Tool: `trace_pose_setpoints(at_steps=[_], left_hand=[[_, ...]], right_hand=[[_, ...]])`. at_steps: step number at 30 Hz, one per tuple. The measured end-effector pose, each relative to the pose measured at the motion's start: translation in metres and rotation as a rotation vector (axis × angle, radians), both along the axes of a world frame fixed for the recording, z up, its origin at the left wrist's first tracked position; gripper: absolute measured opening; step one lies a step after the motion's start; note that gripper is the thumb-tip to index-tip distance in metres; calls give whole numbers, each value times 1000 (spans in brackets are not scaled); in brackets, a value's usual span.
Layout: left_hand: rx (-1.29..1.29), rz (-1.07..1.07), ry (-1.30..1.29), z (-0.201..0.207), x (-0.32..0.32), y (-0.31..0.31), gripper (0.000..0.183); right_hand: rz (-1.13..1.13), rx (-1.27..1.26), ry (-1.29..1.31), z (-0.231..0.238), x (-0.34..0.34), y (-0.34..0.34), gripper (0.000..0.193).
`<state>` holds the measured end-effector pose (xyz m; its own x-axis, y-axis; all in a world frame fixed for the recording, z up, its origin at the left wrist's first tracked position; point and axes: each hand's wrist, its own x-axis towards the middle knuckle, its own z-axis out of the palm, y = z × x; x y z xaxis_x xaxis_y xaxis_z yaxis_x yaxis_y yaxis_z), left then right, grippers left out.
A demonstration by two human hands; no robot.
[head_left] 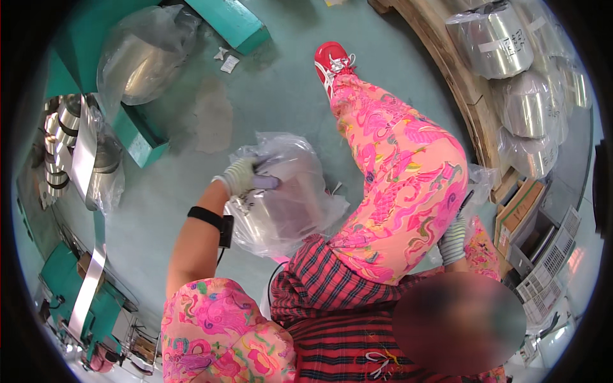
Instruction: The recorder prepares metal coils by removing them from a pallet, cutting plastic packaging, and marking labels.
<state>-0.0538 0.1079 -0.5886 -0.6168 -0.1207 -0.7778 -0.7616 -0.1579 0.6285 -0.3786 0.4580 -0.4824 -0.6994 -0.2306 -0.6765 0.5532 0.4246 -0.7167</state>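
Observation:
On the floor before me stands a silvery metal roll (284,216) inside a clear plastic bag (300,150). My left hand (242,177), in a pale striped glove with purple on the thumb, grips the bagged roll near its upper left side. Its fingers are partly lost in the plastic folds. Beside my bent knee is my right hand (453,239), also gloved and closed. A thin dark pen-like stick (469,196) juts up from it. Crumpled clear plastic (480,185) lies close by. My leg and a blurred patch hide part of that arm.
More bagged metal rolls (527,105) stand at the right behind a curved wooden edge (447,70). A cardboard box (520,204) lies below them. At the left are green machine parts (143,137), another bagged roll (137,70) and a shiny metal strip (89,281).

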Motion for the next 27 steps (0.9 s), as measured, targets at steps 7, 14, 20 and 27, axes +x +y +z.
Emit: trace_pose_setpoints(at_steps=[7,14,20,27], left_hand=[[-63,580,-99,-32,84,-19,39],[-1181,-164,308,87,-25,58,29],[-605,-24,354,-78,-4,137,33],[-594,9,323,-88,209,-86,33]], right_hand=[[-85,88,32,25,-14,15,38],[45,163,-30,4,-8,50,33],[244,144,-143,-31,39,33,51],[55,124,-319,-52,38,67,27]])
